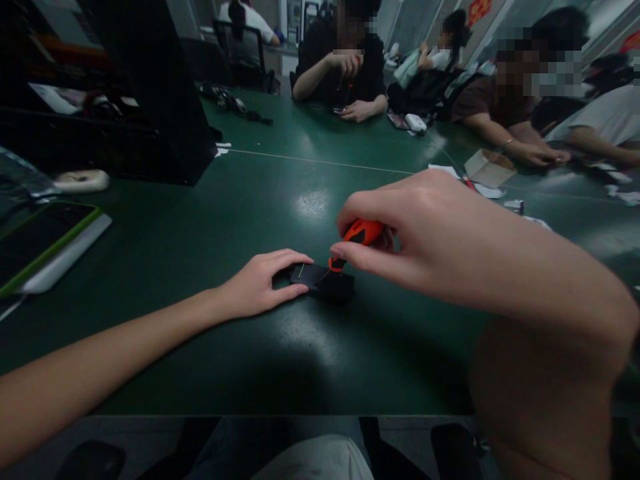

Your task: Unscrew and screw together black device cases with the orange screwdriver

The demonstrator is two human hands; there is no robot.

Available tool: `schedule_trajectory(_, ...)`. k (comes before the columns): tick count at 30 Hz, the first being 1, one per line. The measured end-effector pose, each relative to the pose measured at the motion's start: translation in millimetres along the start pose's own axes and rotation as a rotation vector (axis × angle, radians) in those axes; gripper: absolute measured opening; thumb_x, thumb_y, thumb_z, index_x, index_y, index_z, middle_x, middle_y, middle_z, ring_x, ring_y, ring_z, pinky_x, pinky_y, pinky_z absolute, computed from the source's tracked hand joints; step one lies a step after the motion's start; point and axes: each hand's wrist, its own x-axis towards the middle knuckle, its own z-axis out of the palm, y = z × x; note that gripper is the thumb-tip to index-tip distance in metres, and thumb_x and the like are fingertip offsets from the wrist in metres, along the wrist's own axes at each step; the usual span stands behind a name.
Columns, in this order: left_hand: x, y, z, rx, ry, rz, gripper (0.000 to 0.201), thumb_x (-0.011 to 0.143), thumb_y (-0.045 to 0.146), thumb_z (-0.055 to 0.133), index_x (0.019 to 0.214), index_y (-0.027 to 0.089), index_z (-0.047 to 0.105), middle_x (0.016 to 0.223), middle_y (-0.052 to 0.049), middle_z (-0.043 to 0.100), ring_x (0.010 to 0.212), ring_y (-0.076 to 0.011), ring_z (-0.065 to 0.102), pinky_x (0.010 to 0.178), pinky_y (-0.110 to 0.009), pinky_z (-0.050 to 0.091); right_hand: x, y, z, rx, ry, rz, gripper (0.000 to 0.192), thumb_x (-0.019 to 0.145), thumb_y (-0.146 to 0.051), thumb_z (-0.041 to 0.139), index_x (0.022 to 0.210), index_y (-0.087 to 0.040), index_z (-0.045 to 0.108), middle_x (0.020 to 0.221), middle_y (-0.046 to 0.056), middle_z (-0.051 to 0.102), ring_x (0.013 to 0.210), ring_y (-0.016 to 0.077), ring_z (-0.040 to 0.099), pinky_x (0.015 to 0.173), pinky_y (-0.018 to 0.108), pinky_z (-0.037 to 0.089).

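Note:
A small flat black device (325, 283) lies on the green table (280, 220) in front of me. My left hand (260, 283) rests on its left end, fingers and thumb pinching it against the table. My right hand (415, 230) is closed around an orange-handled screwdriver (363, 232), held above the device's right side. The thin shaft slants down and left to the device's top face. Most of the handle is hidden inside my fingers.
A black cabinet (150, 100) stands at the back left, with a green-edged tray (45, 243) and a pale object (83, 180) near it. Other people sit along the far and right sides. A small cardboard box (490, 168) and papers lie at the right.

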Motion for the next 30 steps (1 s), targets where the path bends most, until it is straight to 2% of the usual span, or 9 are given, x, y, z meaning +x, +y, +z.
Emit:
schedule_trajectory(11,1,2,-0.3,0.002,0.012,-0.002,0.038,0.094,0.037,0.068,0.129,0.022,0.062,0.124,-0.008,0.070,0.112,-0.0258,0.068,0.097,-0.038,0.053,2,-3,-1,0.020,-0.018,-0.005,0.024,0.094,-0.043,0.062,0.084,-0.021,0.069,0.067,0.000,0.062,0.064,0.0144,0.058,0.063,0.029,0.038)
schedule_trajectory(18,1,2,1.2,0.000,0.031,0.010,0.036,0.095,0.035,0.068,0.128,0.022,0.063,0.121,-0.008,0.072,0.109,-0.0254,0.068,0.096,-0.038,0.053,5,-11,5,0.053,-0.024,-0.028,0.024,0.096,-0.043,0.059,0.088,-0.022,0.066,0.075,0.002,0.065,0.072,0.0162,0.062,0.062,0.027,0.041)
schedule_trajectory(23,0,2,1.9,0.008,0.047,0.021,0.035,0.094,0.033,0.069,0.127,0.022,0.064,0.117,-0.006,0.072,0.104,-0.0241,0.069,0.094,-0.036,0.053,1,-17,4,0.098,-0.055,-0.094,0.015,0.097,-0.032,0.054,0.093,-0.022,0.065,0.086,0.001,0.068,0.076,0.0146,0.063,0.063,0.026,0.040)
schedule_trajectory(30,0,4,1.8,0.047,0.115,-0.036,0.032,0.093,0.036,0.069,0.120,0.019,0.066,0.110,-0.007,0.073,0.098,-0.0245,0.069,0.089,-0.037,0.054,4,-17,9,0.035,-0.024,-0.041,0.014,0.095,-0.033,0.058,0.095,-0.022,0.065,0.085,0.002,0.068,0.081,0.0173,0.066,0.065,0.026,0.041)
